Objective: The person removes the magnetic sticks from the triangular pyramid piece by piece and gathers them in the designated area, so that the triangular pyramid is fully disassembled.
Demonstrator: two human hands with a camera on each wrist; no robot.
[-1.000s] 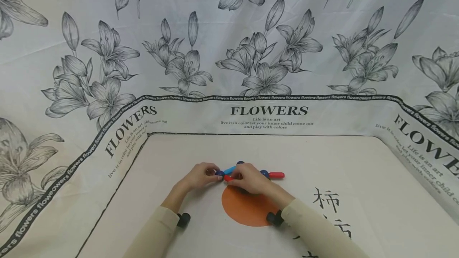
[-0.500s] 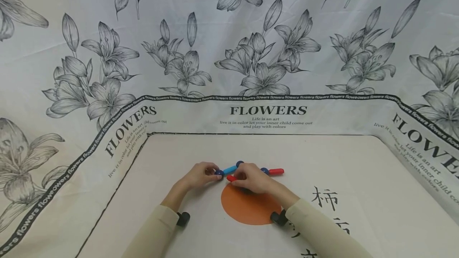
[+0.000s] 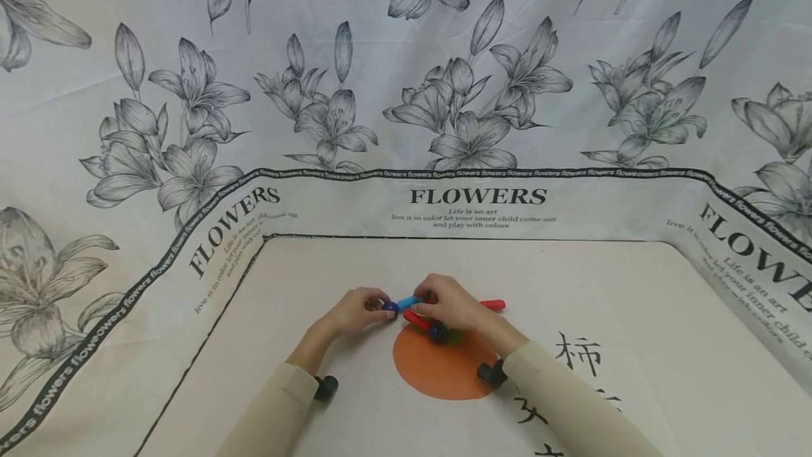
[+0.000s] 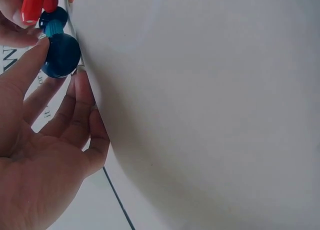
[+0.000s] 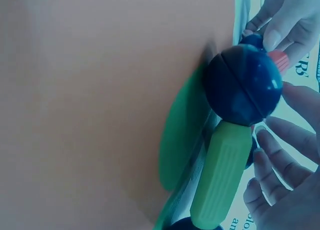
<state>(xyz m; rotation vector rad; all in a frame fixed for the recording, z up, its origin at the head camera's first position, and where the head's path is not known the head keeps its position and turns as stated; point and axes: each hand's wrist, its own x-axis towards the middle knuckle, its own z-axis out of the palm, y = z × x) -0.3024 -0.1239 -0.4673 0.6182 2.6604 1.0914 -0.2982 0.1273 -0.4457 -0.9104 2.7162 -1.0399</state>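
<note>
A small frame of magnetic sticks and dark blue balls lies on the cream cloth. My left hand (image 3: pixel 379 306) pinches the left blue ball (image 3: pixel 390 307), which the left wrist view shows between thumb and fingertips (image 4: pixel 61 54). A light blue stick (image 3: pixel 408 301) runs from that ball under my right hand (image 3: pixel 433 301), whose curled fingers hold the middle of the frame. A red stick (image 3: pixel 416 319) slants down to another blue ball (image 3: pixel 436 331), seen close in the right wrist view (image 5: pixel 245 84) with a green stick (image 5: pixel 222 176) joined to it. A second red stick (image 3: pixel 493 305) pokes out to the right.
The frame sits at the top edge of an orange circle (image 3: pixel 438 369) printed on the cloth. Black characters (image 3: pixel 577 355) are printed to the right. Flower-printed fabric (image 3: pixel 406 90) rises behind and at both sides. Black wrist mounts (image 3: pixel 325 388) sit on both sleeves.
My right hand has shifted up and away, uncovering the red stick and the blue ball over the orange circle. The left hand has stayed on its ball.
</note>
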